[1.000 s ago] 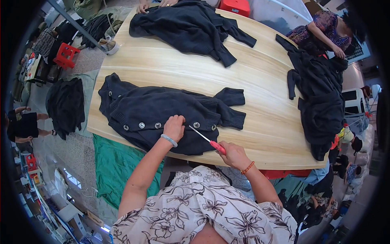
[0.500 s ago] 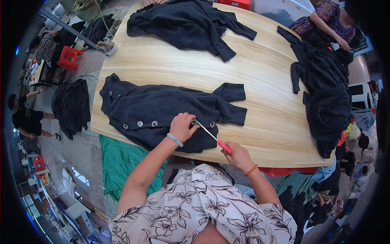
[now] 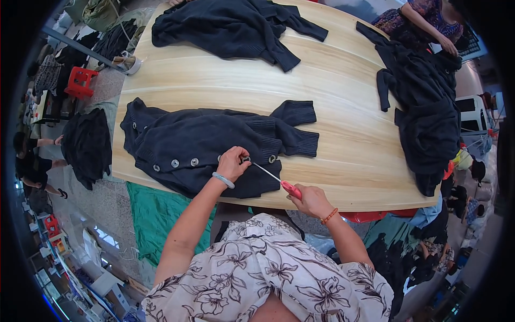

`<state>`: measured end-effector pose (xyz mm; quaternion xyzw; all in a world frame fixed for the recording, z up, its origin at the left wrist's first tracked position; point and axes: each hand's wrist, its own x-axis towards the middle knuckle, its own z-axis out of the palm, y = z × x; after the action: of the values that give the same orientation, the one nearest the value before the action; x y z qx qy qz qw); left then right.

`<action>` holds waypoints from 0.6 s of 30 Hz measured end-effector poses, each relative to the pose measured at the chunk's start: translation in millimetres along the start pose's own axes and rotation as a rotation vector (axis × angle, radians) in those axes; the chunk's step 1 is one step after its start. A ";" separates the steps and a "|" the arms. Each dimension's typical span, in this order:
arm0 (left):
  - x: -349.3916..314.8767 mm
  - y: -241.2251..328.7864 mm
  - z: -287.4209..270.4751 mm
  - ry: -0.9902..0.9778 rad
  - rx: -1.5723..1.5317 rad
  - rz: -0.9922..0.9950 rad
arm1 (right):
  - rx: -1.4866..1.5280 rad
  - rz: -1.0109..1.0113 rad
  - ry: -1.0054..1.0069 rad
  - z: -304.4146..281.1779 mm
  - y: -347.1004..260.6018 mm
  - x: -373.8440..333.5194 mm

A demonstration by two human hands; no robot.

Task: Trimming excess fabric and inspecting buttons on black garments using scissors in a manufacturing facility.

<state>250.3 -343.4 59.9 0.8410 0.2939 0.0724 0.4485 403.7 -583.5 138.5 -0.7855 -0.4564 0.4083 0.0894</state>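
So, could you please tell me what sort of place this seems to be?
Probably a garment workshop: a buttoned dark cardigan lies on a large wood-grained table, a co-worker handles another dark garment, and dark cloth is heaped nearby.

No text, label, brand, number or sign could be read. A few small dark marks on the shirt (image 3: 257, 263), just right of its neckline, were too small to tell as letters or as part of the pattern.
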 end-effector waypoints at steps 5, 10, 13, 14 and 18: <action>-1.1 0.2 2.5 -0.038 0.032 0.036 | 0.071 -0.041 -0.017 -3.6 -3.0 -1.7; -0.2 51.7 23.6 0.110 0.343 0.356 | 0.096 0.094 0.007 1.2 22.3 -18.0; 13.7 31.0 65.0 0.054 0.474 0.281 | 0.063 0.093 0.126 12.9 31.7 -20.2; 19.8 26.1 76.0 0.044 0.495 0.311 | 0.044 0.130 0.119 11.6 30.2 -21.3; 28.5 24.3 76.1 -0.084 0.465 0.311 | -0.017 0.167 0.139 5.3 29.0 -28.3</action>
<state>313.3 -391.9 30.5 0.9585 0.1513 0.0363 0.2388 411.5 -623.5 136.0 -0.8480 -0.3854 0.3550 0.0797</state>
